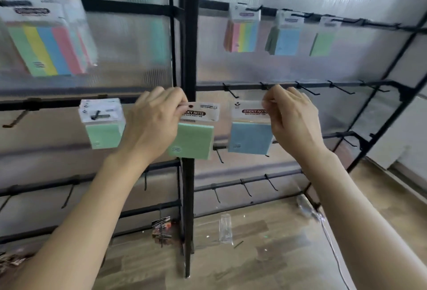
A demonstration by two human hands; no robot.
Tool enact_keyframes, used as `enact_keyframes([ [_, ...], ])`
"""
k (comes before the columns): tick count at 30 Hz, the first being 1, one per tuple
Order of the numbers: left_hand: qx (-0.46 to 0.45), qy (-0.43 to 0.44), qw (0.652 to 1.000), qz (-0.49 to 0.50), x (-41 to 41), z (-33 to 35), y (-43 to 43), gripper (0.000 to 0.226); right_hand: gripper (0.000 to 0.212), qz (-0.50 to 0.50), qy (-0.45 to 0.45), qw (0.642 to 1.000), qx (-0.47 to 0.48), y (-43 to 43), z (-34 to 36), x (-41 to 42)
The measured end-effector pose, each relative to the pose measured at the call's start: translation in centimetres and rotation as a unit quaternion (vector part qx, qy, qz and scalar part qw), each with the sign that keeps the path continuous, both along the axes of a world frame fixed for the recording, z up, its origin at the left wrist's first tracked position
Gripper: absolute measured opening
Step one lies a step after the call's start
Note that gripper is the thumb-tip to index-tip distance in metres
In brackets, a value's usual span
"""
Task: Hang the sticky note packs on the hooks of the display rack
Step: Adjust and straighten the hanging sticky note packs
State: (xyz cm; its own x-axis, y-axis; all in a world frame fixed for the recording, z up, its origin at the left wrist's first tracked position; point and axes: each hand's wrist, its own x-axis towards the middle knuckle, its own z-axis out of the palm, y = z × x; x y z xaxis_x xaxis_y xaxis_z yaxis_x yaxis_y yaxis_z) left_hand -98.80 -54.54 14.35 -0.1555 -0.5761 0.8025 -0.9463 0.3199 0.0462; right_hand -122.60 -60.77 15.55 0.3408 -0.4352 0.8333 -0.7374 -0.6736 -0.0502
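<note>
L hand (pixel 155 117) pinches green "STICKY NOTE" pack (pixel 193 136); R hand (pixel 291 116) pinches blue pack (pixel 250 131), same label.

The left hand (pixel 157 114) is pinching the top of the left pack (pixel 194 137), which is hanging in front of the rack's upright post (pixel 189 35), while the right hand (pixel 293 114) is pinching the top of the right pack (pixel 250 135) just beside it, below the hook rail (pixel 346 84). A hung stack (pixel 102 123) is sitting on a hook just left of the left hand, a bundle of packs (pixel 44 40) is hanging well above and left of it, and a row of three packs (pixel 285 38) is hanging well above the right hand. On the floor (pixel 288 255) far below, between the hands, a plastic sleeve (pixel 225 228) is lying, with a carded item (pixel 161 227) by the post's foot.
</note>
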Motion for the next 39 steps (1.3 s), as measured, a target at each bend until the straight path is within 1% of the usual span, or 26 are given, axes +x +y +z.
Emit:
enact_keyframes([
  [3, 0.005, 0.016, 1.000, 0.001, -3.4, -0.7, -0.6, 0.023, 0.010, -0.008, -0.012, 1.000, 0.018, -0.6, -0.4, -3.2],
  [5, 0.010, 0.021, 1.000, 0.000, -5.2, -1.0, -1.3, 0.024, 0.008, -0.015, -0.021, 0.999, 0.021, -1.1, -0.7, -5.0],
  [8, 0.019, 0.021, 1.000, -0.002, -7.4, -1.0, -2.5, 0.023, 0.007, -0.019, -0.033, 0.999, 0.024, -1.9, -1.1, -7.3],
  [12, 0.019, 0.033, 0.999, 0.003, -10.0, -0.7, -4.6, 0.011, 0.008, -0.031, -0.039, 0.998, 0.036, -3.7, -1.4, -9.8],
  [19, 0.017, 0.039, 0.999, -0.027, -13.1, -0.2, -10.9, 0.015, 0.009, -0.055, -0.045, 0.997, 0.033, -8.4, -1.0, -13.1],
  [22, 0.018, 0.037, 0.999, -0.033, -14.1, 0.3, -14.2, 0.021, 0.010, -0.063, -0.049, 0.996, 0.034, -11.5, -0.4, -14.1],
  [26, 0.009, 0.048, 0.998, -0.029, -15.1, 1.3, -18.8, 0.009, 0.009, -0.070, -0.042, 0.996, 0.029, -16.0, 0.6, -15.0],
  [31, 0.001, 0.053, 0.998, -0.024, -15.8, 2.1, -24.0, 0.011, 0.009, -0.067, -0.041, 0.997, 0.012, -21.2, 1.5, -16.0],
  [35, 0.006, 0.053, 0.999, -0.012, -15.9, 2.4, -26.8, 0.009, 0.011, -0.065, -0.060, 0.996, 0.019, -24.7, 2.1, -16.3],
  [39, 0.003, 0.051, 0.998, 0.026, -16.0, 2.8, -28.3, 0.009, 0.012, -0.043, -0.065, 0.997, 0.021, -27.5, 2.8, -16.1],
])
